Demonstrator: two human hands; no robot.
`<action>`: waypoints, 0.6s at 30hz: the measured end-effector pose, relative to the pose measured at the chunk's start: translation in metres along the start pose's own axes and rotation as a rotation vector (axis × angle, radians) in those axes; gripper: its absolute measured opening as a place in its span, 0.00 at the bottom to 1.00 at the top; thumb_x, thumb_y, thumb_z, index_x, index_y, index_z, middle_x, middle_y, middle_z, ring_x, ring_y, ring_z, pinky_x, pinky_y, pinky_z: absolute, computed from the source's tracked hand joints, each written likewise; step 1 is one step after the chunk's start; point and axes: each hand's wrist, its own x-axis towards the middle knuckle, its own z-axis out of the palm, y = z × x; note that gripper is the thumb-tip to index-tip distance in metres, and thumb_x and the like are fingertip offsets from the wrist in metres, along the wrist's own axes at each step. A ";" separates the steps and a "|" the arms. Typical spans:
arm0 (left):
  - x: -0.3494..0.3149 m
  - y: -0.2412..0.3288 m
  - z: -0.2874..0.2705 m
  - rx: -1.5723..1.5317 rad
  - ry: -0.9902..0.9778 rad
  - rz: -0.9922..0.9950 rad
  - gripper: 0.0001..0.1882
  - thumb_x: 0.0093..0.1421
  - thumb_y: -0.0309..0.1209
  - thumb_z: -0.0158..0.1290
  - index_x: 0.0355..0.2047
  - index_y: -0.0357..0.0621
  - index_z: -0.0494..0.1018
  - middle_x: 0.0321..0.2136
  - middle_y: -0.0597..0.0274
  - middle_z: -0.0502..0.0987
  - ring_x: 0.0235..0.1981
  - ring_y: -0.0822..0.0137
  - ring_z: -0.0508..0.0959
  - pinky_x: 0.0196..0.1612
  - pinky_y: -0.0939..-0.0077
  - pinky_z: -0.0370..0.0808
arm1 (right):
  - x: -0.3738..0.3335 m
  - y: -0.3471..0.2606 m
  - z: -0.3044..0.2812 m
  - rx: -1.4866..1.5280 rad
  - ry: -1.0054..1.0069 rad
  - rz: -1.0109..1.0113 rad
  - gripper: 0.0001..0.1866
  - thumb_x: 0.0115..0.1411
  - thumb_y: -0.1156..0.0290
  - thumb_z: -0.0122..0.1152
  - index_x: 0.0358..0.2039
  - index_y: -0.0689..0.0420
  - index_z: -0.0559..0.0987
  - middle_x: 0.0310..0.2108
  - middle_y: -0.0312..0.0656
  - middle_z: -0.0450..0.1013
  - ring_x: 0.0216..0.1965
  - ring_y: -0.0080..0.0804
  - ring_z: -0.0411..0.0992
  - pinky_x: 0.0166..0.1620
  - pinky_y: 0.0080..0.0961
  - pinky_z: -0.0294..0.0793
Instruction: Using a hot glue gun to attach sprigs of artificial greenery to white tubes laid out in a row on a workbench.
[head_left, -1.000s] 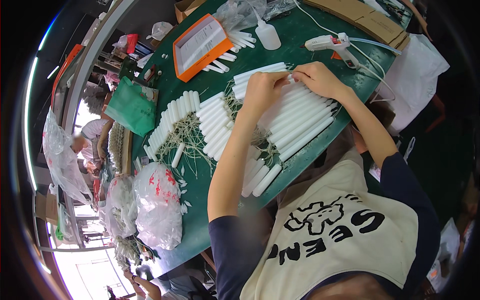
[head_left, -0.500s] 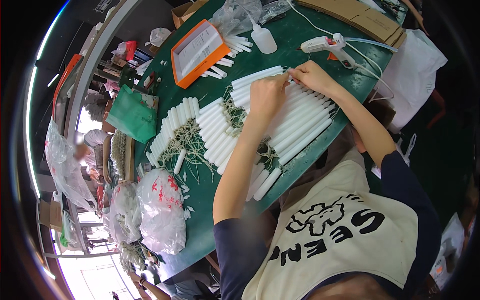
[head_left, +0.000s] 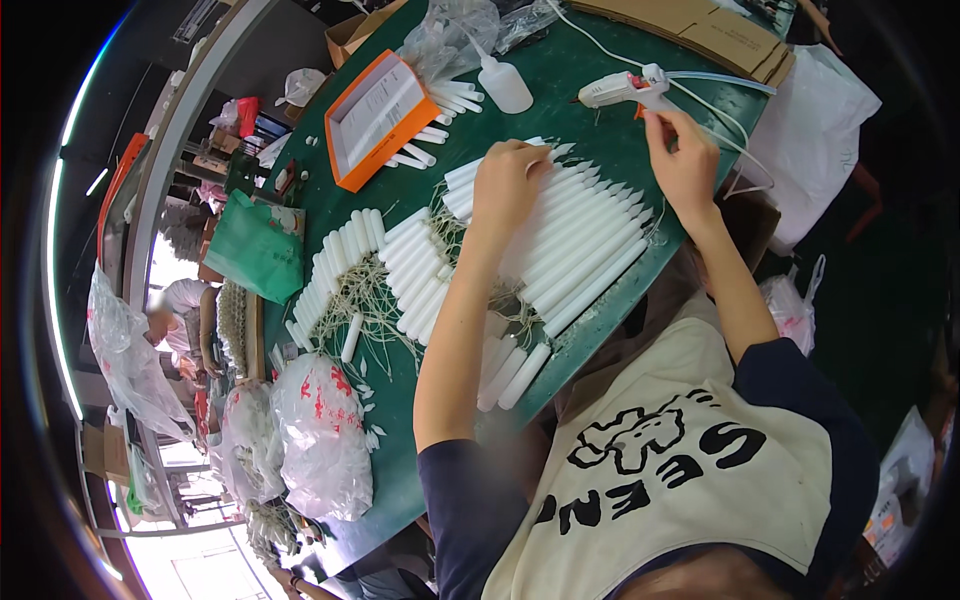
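Observation:
Rows of white candle-like tubes [head_left: 585, 245] with pointed flame-shaped tips lie side by side on the green table. My left hand [head_left: 508, 180] rests over the far end of these tubes, its fingers pinched at a tip; what exactly is between them is hidden. To the right, my right hand [head_left: 688, 165] is at the handle of a white hot glue gun [head_left: 625, 88], fingers curled around it and covering most of the handle. The gun lies on the table with its nozzle toward the left. More white tubes with thin wires [head_left: 375, 285] lie left of my left forearm.
An orange box [head_left: 375, 120] stands at the far left beside loose white tubes [head_left: 455, 97] and a white squeeze bottle [head_left: 505, 87]. A green bag [head_left: 257, 245] and clear plastic bags [head_left: 320, 430] line the left side. Cardboard [head_left: 700, 30] lies at the far edge. The gun's cord trails right.
My right hand has left the tube tips beside my left hand and moved right to the glue gun's handle. My left hand stays at the tips. The view has shifted slightly.

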 end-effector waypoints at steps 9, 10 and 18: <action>0.006 -0.005 -0.001 -0.012 -0.113 -0.108 0.09 0.51 0.25 0.54 0.33 0.43 0.79 0.31 0.54 0.76 0.27 0.58 0.76 0.33 0.70 0.72 | 0.019 0.034 -0.010 -0.262 0.212 0.025 0.14 0.49 0.65 0.66 0.33 0.58 0.76 0.25 0.40 0.70 0.33 0.35 0.68 0.33 0.28 0.68; 0.006 -0.007 -0.001 -0.011 -0.114 -0.107 0.09 0.51 0.25 0.54 0.33 0.43 0.79 0.31 0.54 0.76 0.27 0.58 0.76 0.33 0.70 0.72 | 0.023 0.034 -0.008 -0.348 0.199 -0.032 0.17 0.47 0.62 0.68 0.34 0.59 0.76 0.26 0.41 0.71 0.37 0.38 0.67 0.37 0.32 0.68; 0.023 -0.009 0.014 0.102 -0.255 -0.149 0.08 0.50 0.32 0.56 0.29 0.44 0.80 0.33 0.56 0.74 0.38 0.57 0.71 0.43 0.67 0.68 | 0.028 0.055 0.004 -0.273 -0.277 0.025 0.24 0.45 0.57 0.69 0.36 0.61 0.77 0.35 0.47 0.73 0.42 0.45 0.67 0.44 0.35 0.68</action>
